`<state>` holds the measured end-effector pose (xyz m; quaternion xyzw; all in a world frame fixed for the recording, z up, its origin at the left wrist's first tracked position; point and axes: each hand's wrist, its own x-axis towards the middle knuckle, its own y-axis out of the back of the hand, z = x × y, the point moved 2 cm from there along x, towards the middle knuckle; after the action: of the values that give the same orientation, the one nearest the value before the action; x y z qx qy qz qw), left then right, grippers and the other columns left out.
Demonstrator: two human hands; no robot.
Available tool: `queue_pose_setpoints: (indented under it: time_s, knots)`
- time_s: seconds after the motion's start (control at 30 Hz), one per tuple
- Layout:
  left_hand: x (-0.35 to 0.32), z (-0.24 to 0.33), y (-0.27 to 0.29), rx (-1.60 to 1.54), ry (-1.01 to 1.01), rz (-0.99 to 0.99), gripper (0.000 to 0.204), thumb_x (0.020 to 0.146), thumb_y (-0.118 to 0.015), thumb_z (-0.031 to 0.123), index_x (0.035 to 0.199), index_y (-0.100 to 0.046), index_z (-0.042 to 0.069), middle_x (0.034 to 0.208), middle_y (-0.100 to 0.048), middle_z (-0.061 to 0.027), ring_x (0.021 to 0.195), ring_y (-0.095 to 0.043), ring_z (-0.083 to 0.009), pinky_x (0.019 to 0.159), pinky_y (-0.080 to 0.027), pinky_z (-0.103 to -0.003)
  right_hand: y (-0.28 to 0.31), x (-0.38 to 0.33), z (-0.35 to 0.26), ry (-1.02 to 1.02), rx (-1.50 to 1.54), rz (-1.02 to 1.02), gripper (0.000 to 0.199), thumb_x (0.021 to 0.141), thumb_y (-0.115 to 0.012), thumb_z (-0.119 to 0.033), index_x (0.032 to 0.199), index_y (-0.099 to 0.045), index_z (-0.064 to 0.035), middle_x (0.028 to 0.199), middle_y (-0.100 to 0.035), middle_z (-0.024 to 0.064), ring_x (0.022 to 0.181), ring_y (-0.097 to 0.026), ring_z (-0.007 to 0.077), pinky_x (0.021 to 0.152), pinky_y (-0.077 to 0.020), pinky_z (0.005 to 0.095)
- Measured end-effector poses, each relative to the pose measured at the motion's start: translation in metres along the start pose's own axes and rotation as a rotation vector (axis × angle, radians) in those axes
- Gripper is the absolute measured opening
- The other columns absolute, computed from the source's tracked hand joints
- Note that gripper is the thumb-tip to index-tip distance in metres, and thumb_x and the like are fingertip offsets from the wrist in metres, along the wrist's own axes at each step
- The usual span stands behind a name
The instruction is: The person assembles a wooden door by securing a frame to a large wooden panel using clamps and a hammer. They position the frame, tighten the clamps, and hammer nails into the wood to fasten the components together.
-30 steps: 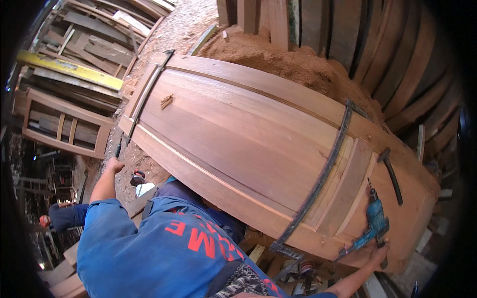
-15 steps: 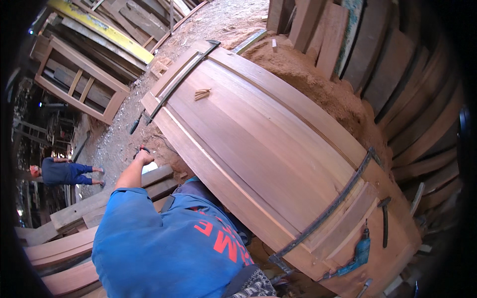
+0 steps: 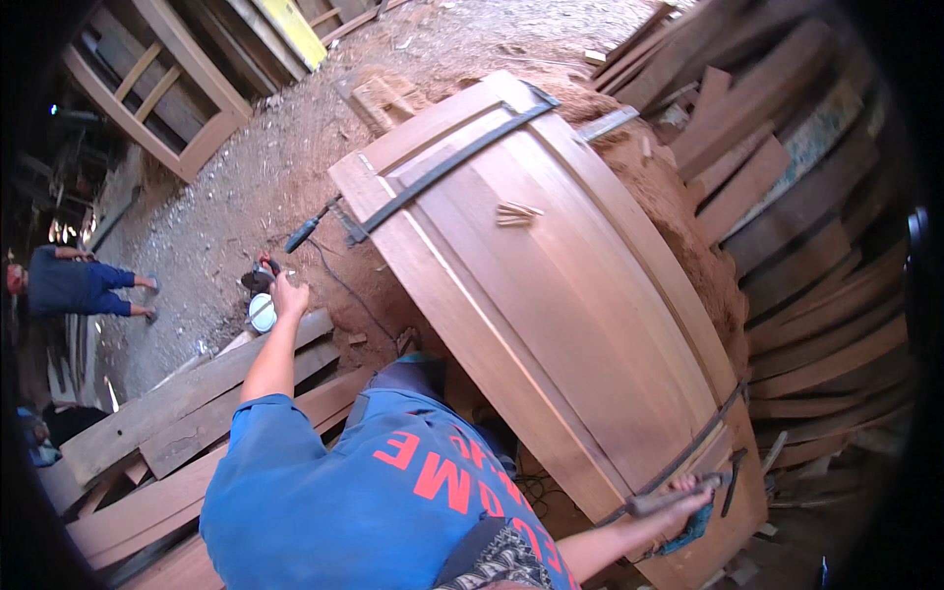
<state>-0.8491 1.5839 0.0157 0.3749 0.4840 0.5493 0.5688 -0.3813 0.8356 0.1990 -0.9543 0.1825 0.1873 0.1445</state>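
Note:
A panelled wooden door (image 3: 580,275) lies in front of me, with a dark bar clamp (image 3: 457,162) across its far end and another (image 3: 678,457) across its near end. Several small wooden pegs (image 3: 516,213) lie on its panel. Out to the left, my left hand (image 3: 288,295) is closed on a red and black tool (image 3: 264,273), partly hidden; a round white thing (image 3: 263,313) shows beside it. Over the door's near end, my right hand (image 3: 680,500) is closed round a long brownish-grey piece whose kind I cannot make out. A teal drill (image 3: 693,529) lies under that hand, beside a hammer (image 3: 733,482).
Stacked boards (image 3: 197,433) lie at my left. Timber planks (image 3: 816,324) lean along the right, beside heaped sawdust (image 3: 639,187). A wooden frame (image 3: 202,147) stands at far left, and another person (image 3: 84,282) is beyond it. A dark cord (image 3: 349,290) trails on the ground.
My right hand has come into view over the door's near end, gripping the long piece. The view has shifted, so the door sits further right. My left hand still holds the red and black tool.

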Motion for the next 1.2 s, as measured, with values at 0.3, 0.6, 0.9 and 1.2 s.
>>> queue_pose_setpoints:
  time_s: [0.3,0.6,0.9,1.2]
  knots:
    - [0.113,0.008,-0.008,-0.379,-0.208,-0.451,0.07,0.073,-0.081,0.033,0.127,-0.055,-0.003,0.118,-0.065,-0.02,0.109,-0.062,-0.0283,0.095,-0.049,-0.038,-0.317,-0.142,0.139,0.005,-0.319,-0.441,0.026,0.099,-0.058,-0.026,0.118,-0.05,-0.0099,0.073,-0.052,0.0005,0.052,-0.052,0.0113,0.046,-0.0476,0.0268]
    - [0.157,0.007,-0.035,-0.376,-0.15,-0.647,0.037,0.073,-0.081,0.034,0.08,-0.068,0.001,0.073,-0.068,-0.0095,0.069,-0.063,-0.019,0.067,-0.051,-0.036,-0.432,-0.217,0.236,-0.209,-1.193,-1.147,0.044,0.092,-0.067,-0.013,0.13,-0.05,0.0008,0.069,-0.058,0.0048,0.051,-0.055,0.0124,0.044,-0.0455,0.0307]
    - [0.17,0.014,-0.043,-0.39,-0.357,-0.685,0.042,0.071,-0.081,0.037,0.097,-0.075,0.005,0.085,-0.075,-0.0132,0.074,-0.069,-0.0237,0.068,-0.055,-0.04,-0.573,-0.22,0.3,0.341,-1.663,-1.542,0.031,0.084,-0.07,-0.019,0.103,-0.062,0.0032,0.091,-0.069,0.0261,0.085,-0.067,0.0426,0.073,-0.0517,0.0483]
    - [0.17,0.022,-0.097,-0.723,0.292,-1.734,0.026,0.081,-0.081,0.024,0.099,-0.071,0.008,0.073,-0.064,-0.001,0.058,-0.058,-0.0128,0.055,-0.05,-0.03,-0.742,-0.303,0.347,0.817,-1.851,-1.806,0.032,0.08,-0.069,-0.02,0.103,-0.061,0.0002,0.086,-0.066,0.031,0.087,-0.064,0.0509,0.073,-0.0509,0.0537]
